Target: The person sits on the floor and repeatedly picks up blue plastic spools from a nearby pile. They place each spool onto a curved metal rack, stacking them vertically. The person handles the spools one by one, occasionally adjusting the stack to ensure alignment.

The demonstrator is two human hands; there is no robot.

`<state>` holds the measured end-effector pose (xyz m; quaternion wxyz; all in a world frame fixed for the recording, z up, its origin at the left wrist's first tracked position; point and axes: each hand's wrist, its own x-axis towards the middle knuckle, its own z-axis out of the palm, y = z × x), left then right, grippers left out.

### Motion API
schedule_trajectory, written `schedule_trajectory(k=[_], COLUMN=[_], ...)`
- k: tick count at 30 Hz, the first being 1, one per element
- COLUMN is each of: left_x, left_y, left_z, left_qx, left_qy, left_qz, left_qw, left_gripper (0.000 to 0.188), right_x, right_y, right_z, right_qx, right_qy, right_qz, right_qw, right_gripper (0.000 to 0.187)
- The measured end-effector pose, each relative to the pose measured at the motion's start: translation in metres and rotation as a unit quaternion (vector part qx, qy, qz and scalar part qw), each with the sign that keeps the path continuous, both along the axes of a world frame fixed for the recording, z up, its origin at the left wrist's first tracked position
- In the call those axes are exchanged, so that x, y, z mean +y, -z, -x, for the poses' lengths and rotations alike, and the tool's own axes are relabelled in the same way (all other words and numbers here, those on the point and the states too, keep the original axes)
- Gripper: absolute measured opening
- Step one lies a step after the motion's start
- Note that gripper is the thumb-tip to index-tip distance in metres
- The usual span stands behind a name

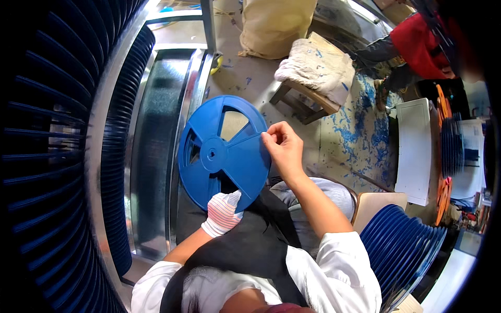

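Note:
A blue plastic reel [245, 161] with a round hub and wedge-shaped cutouts is held up in front of my lap, its flat face toward me. My left hand [223, 213], in a white glove with red stripes, grips its lower edge, the fingers closed at a lower cutout. My bare right hand [284, 148] pinches the reel's right rim between thumb and fingers. Whether a small scrap is also in that pinch cannot be seen.
Blue reels [117, 151] stand in long rows on a metal rack [99, 115] at left. More blue reels [402, 245] are stacked at right. A padded stool [318, 65], a large sack [276, 26] and blue scraps [360, 125] are ahead; a person in red [422, 47] is far right.

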<state>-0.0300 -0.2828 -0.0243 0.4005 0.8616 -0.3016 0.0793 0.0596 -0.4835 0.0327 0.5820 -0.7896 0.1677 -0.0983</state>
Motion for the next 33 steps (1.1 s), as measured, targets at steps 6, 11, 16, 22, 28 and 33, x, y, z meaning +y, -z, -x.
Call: schedule_trajectory(k=[6,11,16,22,28,33], left_x=[-0.002,-0.003,-0.001,-0.002,0.001,0.001], left_y=[0.0,-0.003,0.001,-0.003,0.009,0.009], left_z=[-0.001,-0.001,-0.001,-0.002,0.002,0.005], left_qx=[-0.01,0.01,0.007,0.003,-0.038,-0.023], left_qy=[-0.012,-0.004,-0.007,-0.005,-0.008,-0.012], left_qz=[-0.003,-0.013,-0.014,-0.01,0.003,-0.019], left_qw=[1.0,1.0,1.0,1.0,0.999,0.999], left_gripper=[0.034,0.035,0.036,0.035,0.038,0.038], right_x=[0.0,-0.002,-0.001,-0.001,0.0,0.0], right_y=[0.0,0.001,0.001,-0.001,-0.001,-0.002], right_z=[-0.001,-0.001,-0.002,-0.001,-0.001,-0.001], right_qx=[0.026,0.026,0.03,0.017,0.018,0.011], right_qy=[0.007,0.01,0.004,-0.005,0.005,0.001], right_qz=[-0.018,-0.02,-0.015,0.003,0.034,0.028], right_qw=[0.999,0.999,0.999,1.0,0.999,1.0], right_gripper=[0.013,0.013,0.013,0.013,0.012,0.016])
